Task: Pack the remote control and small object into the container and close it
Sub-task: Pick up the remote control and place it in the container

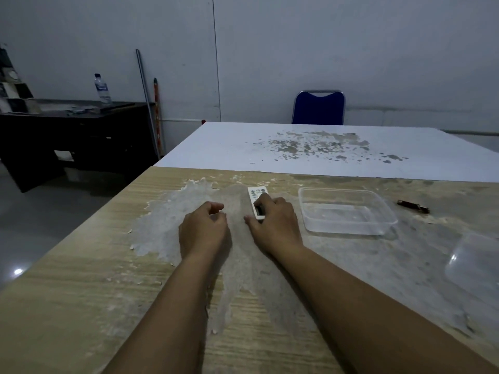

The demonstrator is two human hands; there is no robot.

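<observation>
A white remote control (256,194) lies on the worn wooden table (81,292), buttons up. My right hand (272,222) rests over its near half, fingers curled onto it. My left hand (204,228) sits on the table just left of it, fingers loosely curled, holding nothing. A clear plastic container (348,211) stands open and empty to the right of the remote. Its clear lid (475,263) lies at the right edge of the view. A small dark object (413,205) lies beyond the container's right side.
A white table (324,152) butts against the far edge of the wooden one, with a blue chair (318,107) behind it. At the left stands a dark desk (75,136) with a water bottle (102,89); poles lean on the wall.
</observation>
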